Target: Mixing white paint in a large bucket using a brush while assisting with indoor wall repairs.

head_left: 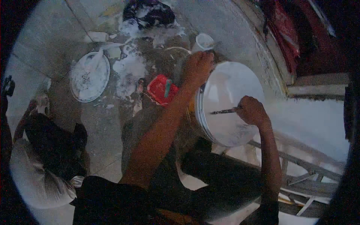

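Looking through the head view from my remote seat, I find the white bucket point(230, 84) tipped toward the camera near the lap, right of centre, its pale round face turned up at me. The right hand point(253, 111) has its fingers closed around a dark, slender tool point(225, 111), which points left across that face; dimness hides whether its tip touches. The left hand point(200, 65) is at the bucket's upper left edge, fingers curled, but their tips are lost in shadow and I cannot tell how firm the hold is. To work the tool well, I would brace the bucket from the left, lay the tip at a low angle, and stroke lightly without rocking the rim. Beyond, the grey floor point(101, 138) is spattered with white. A round lid point(90, 90), smeared white, lies to the left; a red tub point(157, 88) with a green strip point(168, 89) across it sits near the left forearm. A white cup point(204, 41) stands just past the left hand, and a black bag point(150, 15) dusted white lies farther off. Another person point(56, 140) is at the left edge, and what looks like a ladder point(303, 164) lies lower right.
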### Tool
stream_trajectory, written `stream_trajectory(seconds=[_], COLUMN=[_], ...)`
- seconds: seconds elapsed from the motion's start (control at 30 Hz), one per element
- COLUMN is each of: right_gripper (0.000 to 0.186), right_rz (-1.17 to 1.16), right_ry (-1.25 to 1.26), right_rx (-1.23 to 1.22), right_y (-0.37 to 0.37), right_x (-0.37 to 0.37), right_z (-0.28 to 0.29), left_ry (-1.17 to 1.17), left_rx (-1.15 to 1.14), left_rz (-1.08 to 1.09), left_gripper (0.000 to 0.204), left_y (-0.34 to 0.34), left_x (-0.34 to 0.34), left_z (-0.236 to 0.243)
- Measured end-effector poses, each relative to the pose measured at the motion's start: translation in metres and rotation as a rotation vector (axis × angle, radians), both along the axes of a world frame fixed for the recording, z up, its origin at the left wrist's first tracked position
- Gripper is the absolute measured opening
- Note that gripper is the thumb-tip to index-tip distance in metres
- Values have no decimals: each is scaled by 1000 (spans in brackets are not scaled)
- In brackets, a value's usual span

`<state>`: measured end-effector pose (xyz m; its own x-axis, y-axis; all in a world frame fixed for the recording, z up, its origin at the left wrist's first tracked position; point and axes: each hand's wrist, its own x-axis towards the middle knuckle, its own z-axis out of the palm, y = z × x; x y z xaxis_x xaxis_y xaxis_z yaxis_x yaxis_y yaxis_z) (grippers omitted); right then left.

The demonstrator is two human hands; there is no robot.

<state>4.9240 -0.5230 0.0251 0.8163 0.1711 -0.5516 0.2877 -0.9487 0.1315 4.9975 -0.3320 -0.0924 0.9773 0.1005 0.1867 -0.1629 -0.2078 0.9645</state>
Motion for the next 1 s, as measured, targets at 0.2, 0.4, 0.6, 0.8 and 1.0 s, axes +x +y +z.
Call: stream_trajectory(seconds=[0.2, 0.4, 0.6, 0.8, 1.0], right_gripper=[28, 25, 25, 27, 33], right_rz=[-128, 167, 163, 22, 135], right_ry=[-307, 44, -297, -211, -34], right_rx=[-138, -167, 189, -234, 11], right_y=[-37, 14, -49, -24, -17], right_x=[7, 0, 21, 15, 13], right_z=[-11, 1, -30, -16, -19], left_ry=[268, -59, 253, 215, 185], left_rx=[-705, -317, -248, -161, -166], left_rz=[-4, 73, 59, 68, -33], left_gripper=[31, 34, 33, 35, 34], left_y=[-8, 4, 14, 24, 7], left_x=[1, 10, -14, -4, -2], left_z=[13, -17, 41, 21, 16])
